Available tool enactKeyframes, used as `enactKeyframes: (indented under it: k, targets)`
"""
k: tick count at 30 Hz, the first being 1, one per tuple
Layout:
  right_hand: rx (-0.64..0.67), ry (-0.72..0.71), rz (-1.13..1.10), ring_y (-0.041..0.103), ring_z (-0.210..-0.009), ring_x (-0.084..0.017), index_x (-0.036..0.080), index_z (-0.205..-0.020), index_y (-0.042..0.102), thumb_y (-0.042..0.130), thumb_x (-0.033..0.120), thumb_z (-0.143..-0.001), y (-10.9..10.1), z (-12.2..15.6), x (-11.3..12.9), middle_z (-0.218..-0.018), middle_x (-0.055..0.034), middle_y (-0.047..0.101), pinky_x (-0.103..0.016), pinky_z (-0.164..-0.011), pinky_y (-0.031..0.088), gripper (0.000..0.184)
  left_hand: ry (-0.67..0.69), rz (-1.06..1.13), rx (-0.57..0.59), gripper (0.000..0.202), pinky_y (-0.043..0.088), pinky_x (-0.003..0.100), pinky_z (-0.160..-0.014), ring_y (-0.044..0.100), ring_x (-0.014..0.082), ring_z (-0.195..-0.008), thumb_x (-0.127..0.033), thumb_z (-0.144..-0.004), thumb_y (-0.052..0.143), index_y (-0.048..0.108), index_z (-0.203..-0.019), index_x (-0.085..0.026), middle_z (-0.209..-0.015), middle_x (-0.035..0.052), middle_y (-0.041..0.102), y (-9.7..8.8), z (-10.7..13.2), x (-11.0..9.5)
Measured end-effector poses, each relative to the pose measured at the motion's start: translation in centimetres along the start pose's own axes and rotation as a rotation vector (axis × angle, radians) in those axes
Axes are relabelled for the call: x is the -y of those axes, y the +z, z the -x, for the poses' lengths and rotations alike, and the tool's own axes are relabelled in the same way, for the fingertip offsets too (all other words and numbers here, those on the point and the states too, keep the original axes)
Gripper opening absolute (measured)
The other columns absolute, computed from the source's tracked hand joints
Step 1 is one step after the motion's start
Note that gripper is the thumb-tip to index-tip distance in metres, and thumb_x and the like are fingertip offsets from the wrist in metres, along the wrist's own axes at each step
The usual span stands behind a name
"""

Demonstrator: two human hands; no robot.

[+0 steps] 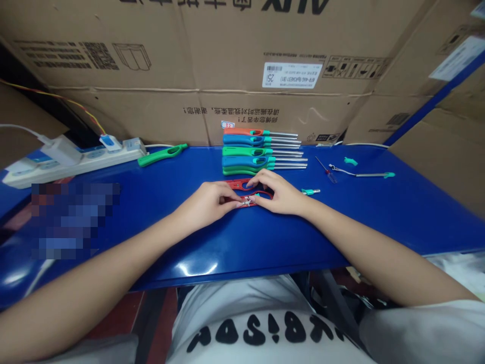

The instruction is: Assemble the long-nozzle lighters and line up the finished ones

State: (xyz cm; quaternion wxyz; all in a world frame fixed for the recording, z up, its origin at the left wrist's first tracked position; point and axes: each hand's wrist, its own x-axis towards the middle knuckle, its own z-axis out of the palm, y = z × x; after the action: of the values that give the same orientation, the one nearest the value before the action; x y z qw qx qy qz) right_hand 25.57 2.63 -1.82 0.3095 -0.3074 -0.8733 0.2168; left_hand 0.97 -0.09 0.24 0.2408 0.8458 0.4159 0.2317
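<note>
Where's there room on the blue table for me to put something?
The table is bare in front of the left hand and right hand, between the forearms. Another free patch runs from the right forearm back to the thin metal tube. It's crowded behind the hands, where lighters are stacked, and around the power strip.

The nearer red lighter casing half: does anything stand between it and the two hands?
Nothing visible: the left hand and right hand are both at the nearer red lighter casing half. The farther red half lies beyond it, not between.

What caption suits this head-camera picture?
Left hand and right hand touch red plastic parts near colourful lighters on a blue table.
</note>
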Motion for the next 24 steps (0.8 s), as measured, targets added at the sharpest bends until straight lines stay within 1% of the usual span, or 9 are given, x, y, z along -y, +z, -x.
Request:
enactKeyframes:
  k: [3,7,11,13,17,21,24]
  targets:
    - [0.008,-0.002,0.013,0.065,-0.103,-0.023,0.023,-0.111,0.066,0.07,0.03,-0.089,0.07,0.02,0.02,-0.11,-0.0082,0.065,-0.041,-0.091,0.054,0.024,-0.019,0.003,0.011,0.018,0.046,0.026,-0.066,0.065,0.0155,-0.072,-0.034,-0.09,0.071,0.083,-0.095,-0.022,-0.086,0.0046,0.075,-0.02,-0.07,0.23]
    - [0.007,-0.002,0.021,0.065,-0.101,-0.023,0.022,-0.11,0.066,0.071,0.03,-0.088,0.14,0.03,0.01,-0.108,-0.008,0.065,-0.039,-0.088,0.054,0.024,-0.04,0.016,0.001,0.019,0.045,0.026,-0.065,0.063,0.0147,-0.07,-0.037,-0.089,0.073,0.083,-0.091,-0.021,-0.083,0.004,0.074,0.04,-0.13,0.09]
    - [0.017,0.015,0.012,0.064,-0.104,-0.023,0.022,-0.112,0.067,0.07,0.03,-0.088,0.11,-0.01,-0.02,-0.11,-0.0084,0.065,-0.042,-0.094,0.052,0.026,-0.052,0.015,-0.003,0.016,0.044,0.026,-0.066,0.061,0.014,-0.068,-0.033,-0.088,0.074,0.083,-0.091,-0.02,-0.082,0.0033,0.073,0.06,-0.2,-0.24]
    - [0.011,0.027,0.001,0.064,-0.103,-0.023,0.022,-0.112,0.067,0.07,0.029,-0.088,0.07,-0.03,-0.06,-0.109,-0.0079,0.065,-0.041,-0.091,0.053,0.025,-0.043,0.008,0.006,0.014,0.044,0.025,-0.067,0.061,0.0138,-0.069,-0.029,-0.089,0.073,0.082,-0.093,-0.02,-0.082,0.0032,0.074,-0.01,-0.21,-0.34]
    - [-0.016,0.027,-0.012,0.062,-0.095,-0.021,0.022,-0.111,0.067,0.07,0.024,-0.085,0.03,-0.01,-0.21,-0.106,-0.007,0.065,-0.035,-0.08,0.053,0.027,-0.016,0.005,0.038,0.013,0.045,0.026,-0.069,0.061,0.0137,-0.07,-0.026,-0.09,0.07,0.081,-0.094,-0.019,-0.087,0.0035,0.075,-0.29,-0.23,-0.3]
    - [-0.024,0.018,-0.003,0.061,-0.093,-0.021,0.023,-0.111,0.067,0.071,0.026,-0.086,0.05,0.06,-0.28,-0.106,-0.0071,0.066,-0.036,-0.08,0.052,0.025,0.007,0.062,0.049,0.015,0.047,0.026,-0.07,0.064,0.0149,-0.074,-0.03,-0.09,0.07,0.081,-0.095,-0.019,-0.092,0.0044,0.075,-0.49,-0.3,0.05]
    - [-0.01,0.028,0.022,0.061,-0.094,-0.021,0.022,-0.111,0.068,0.069,0.03,-0.089,0.07,0.09,-0.21,-0.107,-0.008,0.066,-0.038,-0.083,0.051,0.023,-0.009,0.108,0.056,0.019,0.047,0.025,-0.067,0.066,0.0155,-0.075,-0.033,-0.089,0.07,0.081,-0.097,-0.02,-0.091,0.0047,0.075,-0.45,-0.4,0.42]
